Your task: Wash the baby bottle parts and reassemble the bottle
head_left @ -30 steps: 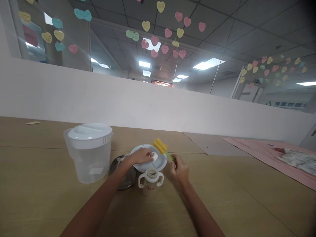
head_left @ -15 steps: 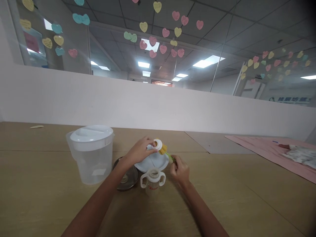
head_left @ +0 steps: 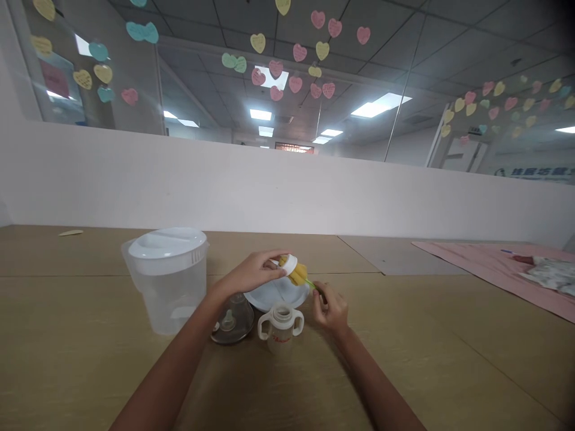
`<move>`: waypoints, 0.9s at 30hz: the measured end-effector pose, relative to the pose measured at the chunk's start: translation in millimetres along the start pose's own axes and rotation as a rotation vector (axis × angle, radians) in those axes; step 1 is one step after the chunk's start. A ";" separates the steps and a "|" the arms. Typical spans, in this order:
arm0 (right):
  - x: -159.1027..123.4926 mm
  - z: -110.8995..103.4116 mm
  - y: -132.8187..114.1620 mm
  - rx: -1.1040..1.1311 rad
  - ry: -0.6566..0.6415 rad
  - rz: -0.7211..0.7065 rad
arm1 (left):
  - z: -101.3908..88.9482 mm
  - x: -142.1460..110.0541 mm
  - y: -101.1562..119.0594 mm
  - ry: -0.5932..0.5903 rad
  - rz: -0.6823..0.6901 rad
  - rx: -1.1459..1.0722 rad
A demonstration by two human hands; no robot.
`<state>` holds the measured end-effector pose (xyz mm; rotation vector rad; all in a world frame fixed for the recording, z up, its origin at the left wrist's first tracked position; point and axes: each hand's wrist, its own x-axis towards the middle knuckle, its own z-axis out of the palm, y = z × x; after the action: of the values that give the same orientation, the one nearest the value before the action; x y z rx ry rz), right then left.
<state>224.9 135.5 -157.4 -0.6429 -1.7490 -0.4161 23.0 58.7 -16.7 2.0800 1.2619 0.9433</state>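
Note:
My left hand (head_left: 254,272) holds a white screw ring (head_left: 290,264) above a white plate (head_left: 274,294), fingers closed round it. My right hand (head_left: 331,308) pinches the green handle of a yellow sponge brush (head_left: 297,275), whose head pokes into the ring. Just in front of the hands stands a baby bottle (head_left: 281,326) with two side handles and an open neck. A metal bowl (head_left: 232,322) with a clear teat inside sits left of the bottle, under my left forearm.
A large translucent pitcher (head_left: 167,278) with a white lid stands on the wooden table at the left. A pink cloth (head_left: 489,269) with a patterned item on it lies at the far right. A white partition wall runs behind the table.
My left hand lifted the white ring off the plate and brought it up to the sponge head. The sponge now sits in the ring. My right hand stayed on the handle.

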 end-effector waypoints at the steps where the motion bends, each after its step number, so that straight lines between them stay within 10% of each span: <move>1: 0.1 0.0 0.0 0.004 0.017 -0.014 | -2.0 -1.0 1.4 -0.033 -0.003 -0.005; 9: 2.4 3.5 2.1 -0.164 -0.004 0.080 | -7.8 0.8 -7.3 0.312 0.057 0.623; 27: 2.3 2.1 -3.0 -0.113 0.015 -0.178 | 2.9 3.0 -2.4 0.205 0.085 0.740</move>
<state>221.0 134.9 -155.6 -0.5637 -1.7843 -0.6453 25.0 62.2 -19.4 2.6504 1.8491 0.8111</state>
